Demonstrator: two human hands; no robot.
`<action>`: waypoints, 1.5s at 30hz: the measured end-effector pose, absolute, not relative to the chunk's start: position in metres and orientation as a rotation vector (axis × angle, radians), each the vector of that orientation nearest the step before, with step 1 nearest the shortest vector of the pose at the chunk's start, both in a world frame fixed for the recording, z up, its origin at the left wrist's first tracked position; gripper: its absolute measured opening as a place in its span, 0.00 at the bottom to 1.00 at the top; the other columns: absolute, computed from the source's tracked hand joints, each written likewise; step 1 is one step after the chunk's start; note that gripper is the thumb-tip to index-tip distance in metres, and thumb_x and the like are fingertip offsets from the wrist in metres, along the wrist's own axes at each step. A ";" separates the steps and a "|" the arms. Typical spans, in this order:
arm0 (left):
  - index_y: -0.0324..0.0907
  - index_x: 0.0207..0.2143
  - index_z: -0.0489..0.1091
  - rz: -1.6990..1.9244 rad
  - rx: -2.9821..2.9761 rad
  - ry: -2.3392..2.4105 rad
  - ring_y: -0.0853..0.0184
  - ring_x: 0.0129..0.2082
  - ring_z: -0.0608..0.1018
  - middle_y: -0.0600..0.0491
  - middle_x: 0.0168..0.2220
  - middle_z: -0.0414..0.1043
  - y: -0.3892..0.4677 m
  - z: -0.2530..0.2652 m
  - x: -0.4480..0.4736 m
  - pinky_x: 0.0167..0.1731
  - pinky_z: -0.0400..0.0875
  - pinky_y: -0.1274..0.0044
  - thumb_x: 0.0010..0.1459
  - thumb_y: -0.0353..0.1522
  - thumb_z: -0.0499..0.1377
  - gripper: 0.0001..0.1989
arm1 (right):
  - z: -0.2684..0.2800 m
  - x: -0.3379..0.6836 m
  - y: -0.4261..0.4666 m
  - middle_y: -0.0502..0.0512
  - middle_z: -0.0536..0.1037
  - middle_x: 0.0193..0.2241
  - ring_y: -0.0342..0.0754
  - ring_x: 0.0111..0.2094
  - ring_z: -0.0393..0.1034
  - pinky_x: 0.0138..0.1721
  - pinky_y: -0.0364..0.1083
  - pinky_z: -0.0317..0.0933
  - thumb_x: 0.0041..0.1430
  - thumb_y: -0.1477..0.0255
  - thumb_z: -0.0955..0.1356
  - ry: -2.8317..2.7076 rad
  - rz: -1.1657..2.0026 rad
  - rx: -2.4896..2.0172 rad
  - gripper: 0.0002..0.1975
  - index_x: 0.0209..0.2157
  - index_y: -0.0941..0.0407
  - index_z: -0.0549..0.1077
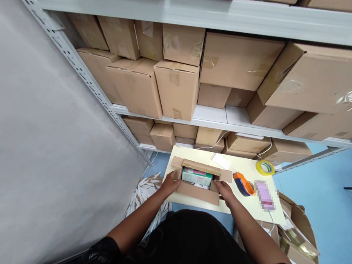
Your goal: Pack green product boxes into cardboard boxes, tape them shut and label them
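Note:
An open cardboard box (198,194) with its flaps folded outward sits on the pale yellow table. Inside it lies a green and white carton (197,177), with some white material in front of it. At the box's left end, my left hand (171,183) grips the side, fingers curled over the edge. My right hand (224,189) holds the opposite end the same way, its fingertips partly inside. Right of the box lies an orange and blue tape dispenser (243,184), apart from my right hand.
A yellow tape roll (265,167), a blurred-out pinkish item (264,195) and a white paper (222,161) lie on the table (177,152). Shelves (195,122) of cardboard boxes stand behind. White scraps (146,193) cover the floor left; a carton of cardboard (301,250) stands right.

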State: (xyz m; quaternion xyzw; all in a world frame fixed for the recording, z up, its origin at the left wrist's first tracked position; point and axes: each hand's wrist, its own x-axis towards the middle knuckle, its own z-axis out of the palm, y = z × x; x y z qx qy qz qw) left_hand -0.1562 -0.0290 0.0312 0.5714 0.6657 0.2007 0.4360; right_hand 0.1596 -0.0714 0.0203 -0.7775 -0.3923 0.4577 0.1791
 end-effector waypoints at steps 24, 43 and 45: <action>0.43 0.41 0.77 1.017 0.675 2.254 0.59 0.39 0.81 0.51 0.37 0.80 -0.333 0.065 -0.146 0.42 0.73 0.70 0.61 0.41 0.58 0.13 | 0.051 0.144 -0.047 0.75 0.82 0.47 0.65 0.50 0.78 0.45 0.51 0.68 0.63 0.52 0.57 -2.549 1.178 -1.809 0.32 0.39 0.61 0.83; 0.43 0.48 0.76 1.372 0.345 2.693 0.60 0.45 0.80 0.49 0.45 0.80 -0.736 0.162 -0.273 0.47 0.73 0.72 0.64 0.41 0.58 0.16 | 0.067 -0.091 -0.299 0.72 0.83 0.45 0.66 0.52 0.76 0.46 0.53 0.69 0.57 0.52 0.58 -2.971 1.156 -1.281 0.27 0.32 0.57 0.79; 0.42 0.49 0.75 1.127 0.289 2.801 0.57 0.48 0.79 0.47 0.47 0.80 -0.779 0.167 -0.329 0.49 0.71 0.71 0.64 0.42 0.58 0.17 | 0.066 -0.105 -0.330 0.72 0.83 0.45 0.65 0.51 0.77 0.47 0.53 0.69 0.58 0.51 0.58 -2.980 1.119 -1.308 0.27 0.33 0.56 0.79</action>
